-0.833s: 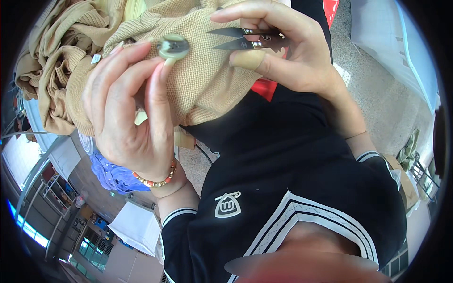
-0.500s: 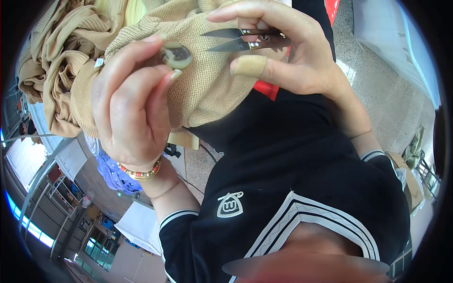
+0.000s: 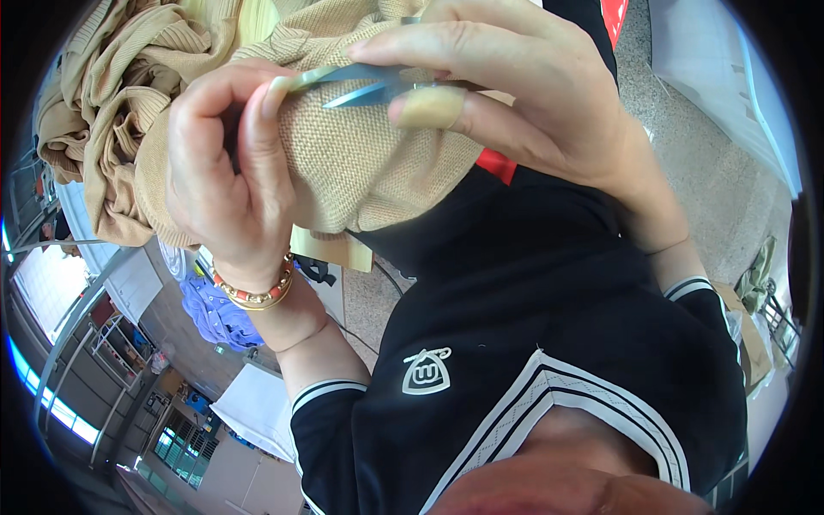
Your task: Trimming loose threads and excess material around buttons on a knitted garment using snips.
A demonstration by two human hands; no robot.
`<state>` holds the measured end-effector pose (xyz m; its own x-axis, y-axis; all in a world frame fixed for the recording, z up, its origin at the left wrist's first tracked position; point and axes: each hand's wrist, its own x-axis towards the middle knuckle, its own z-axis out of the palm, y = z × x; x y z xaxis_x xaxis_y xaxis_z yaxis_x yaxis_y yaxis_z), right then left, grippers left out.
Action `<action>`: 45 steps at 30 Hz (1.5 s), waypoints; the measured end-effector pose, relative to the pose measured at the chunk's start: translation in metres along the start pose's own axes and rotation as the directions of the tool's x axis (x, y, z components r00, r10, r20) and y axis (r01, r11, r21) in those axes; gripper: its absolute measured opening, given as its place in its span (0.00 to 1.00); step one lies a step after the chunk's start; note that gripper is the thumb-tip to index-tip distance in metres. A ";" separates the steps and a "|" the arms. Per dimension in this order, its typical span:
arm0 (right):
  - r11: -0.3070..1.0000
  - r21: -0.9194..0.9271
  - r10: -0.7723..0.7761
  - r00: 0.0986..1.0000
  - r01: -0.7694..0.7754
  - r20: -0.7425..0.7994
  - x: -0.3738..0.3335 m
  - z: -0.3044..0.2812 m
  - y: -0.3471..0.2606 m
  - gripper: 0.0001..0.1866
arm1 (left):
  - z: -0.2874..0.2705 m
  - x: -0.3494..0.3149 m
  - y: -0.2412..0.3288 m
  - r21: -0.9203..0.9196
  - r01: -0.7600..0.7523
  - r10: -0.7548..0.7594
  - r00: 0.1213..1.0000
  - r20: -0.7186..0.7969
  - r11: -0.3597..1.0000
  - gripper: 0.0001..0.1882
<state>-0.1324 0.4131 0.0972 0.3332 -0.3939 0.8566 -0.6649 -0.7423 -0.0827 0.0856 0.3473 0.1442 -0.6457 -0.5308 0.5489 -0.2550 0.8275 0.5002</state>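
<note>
My left hand [image 3: 227,163] pinches a round, pale-edged button [image 3: 306,79] between thumb and fingertips, now turned edge-on. My right hand [image 3: 541,94] is closed around thread snips [image 3: 360,93], whose blades point left and stand apart. One blade tip reaches the button's edge; I cannot tell whether they touch. A tan covering wraps my right thumb. Below both hands a beige knitted garment [image 3: 343,159] lies over my lap. Whether the button is attached to a garment is hidden by my left fingers.
More beige knitwear [image 3: 112,112] is heaped at the far left. A violet-blue cloth bundle [image 3: 215,309] lies lower left, near a white covered surface [image 3: 257,408]. On the right are speckled flooring [image 3: 691,184], translucent sheeting [image 3: 721,77] and a cardboard box [image 3: 751,343].
The snips have moved left, bringing their blades to the button. My left hand has turned the button from face-on to edge-on.
</note>
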 end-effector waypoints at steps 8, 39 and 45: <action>0.999 -0.029 0.025 0.999 -0.026 -0.037 -0.007 0.006 0.003 0.22 | 0.008 -0.005 -0.007 -0.107 0.069 -0.080 0.992 -0.098 0.992 0.04; 0.754 0.194 0.565 0.770 -0.628 0.297 0.023 -0.023 -0.028 0.17 | 0.018 -0.011 -0.009 -0.158 0.050 -0.083 0.975 -0.207 0.986 0.04; 0.741 0.220 0.580 0.770 -0.635 0.268 0.022 -0.023 -0.028 0.17 | 0.017 -0.009 -0.007 -0.179 0.043 -0.078 0.978 -0.194 0.983 0.05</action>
<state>-0.1218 0.4382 0.1299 0.0501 -0.8786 0.4749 -0.5569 -0.4193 -0.7170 0.0809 0.3493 0.1238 -0.4715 -0.6193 0.6278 -0.1498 0.7578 0.6350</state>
